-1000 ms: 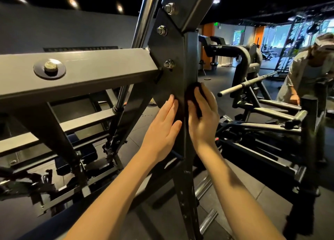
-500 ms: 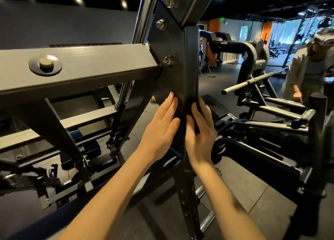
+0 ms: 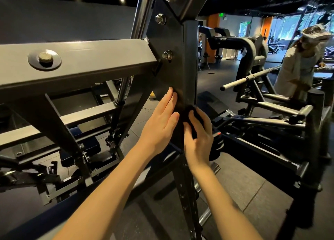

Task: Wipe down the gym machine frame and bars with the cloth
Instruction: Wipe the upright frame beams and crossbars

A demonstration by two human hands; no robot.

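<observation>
At the centre, the right hand (image 3: 198, 138) grasps a small crumpled black cloth (image 3: 188, 111), thumb and curled fingers folded round it, and presses it against the front face of the dark grey square steel upright post (image 3: 189, 49). Just at nine o'clock of it, the left hand (image 3: 159, 124) lies released and flat, fingers straight and together, fingertips touching the dark bolted steel gusset plate (image 3: 168, 35) joined to the post. From that plate a broad grey rectangular steel beam (image 3: 101, 57) runs toward nine o'clock, carrying a large bolt with a round washer (image 3: 44, 59). Farther off, at three o'clock, a bare silver round bar (image 3: 249, 78) juts from another machine; beyond it, at two o'clock, a person in pale clothing (image 3: 296, 68) bends over equipment.
</observation>
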